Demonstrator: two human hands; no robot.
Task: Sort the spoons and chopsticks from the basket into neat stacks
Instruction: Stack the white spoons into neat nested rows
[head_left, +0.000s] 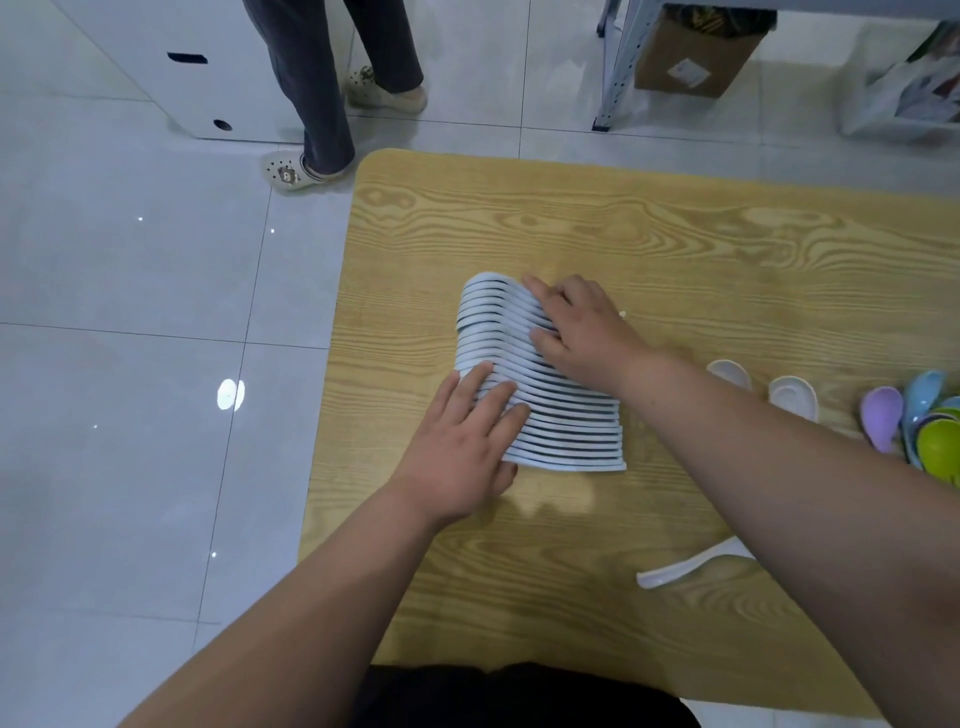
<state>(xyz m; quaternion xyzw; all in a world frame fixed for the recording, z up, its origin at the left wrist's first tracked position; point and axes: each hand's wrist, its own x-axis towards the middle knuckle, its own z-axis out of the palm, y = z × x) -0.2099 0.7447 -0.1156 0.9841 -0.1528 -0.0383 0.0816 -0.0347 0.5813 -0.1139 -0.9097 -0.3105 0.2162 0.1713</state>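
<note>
A long row of nested white soup spoons (561, 421) lies on its side near the left part of the wooden table (675, 244). My left hand (467, 441) presses its near left side with straight fingers. My right hand (576, 327) rests on the row's far right part, fingers slightly bent over the spoon edges. Two loose white spoons (792, 395) lie to the right, partly behind my right forearm. Another white spoon (691, 566) lies near the front. Coloured spoons (883, 415) in purple, blue and green sit at the right edge. No basket or chopsticks are in view.
The table's left edge runs close to the spoon row, with tiled floor beyond. A person's legs (322, 88) in grey trousers and clogs stand past the table's far left corner. A white cabinet (156, 67), a metal shelf leg (613, 67) and a cardboard box (691, 52) stand farther back.
</note>
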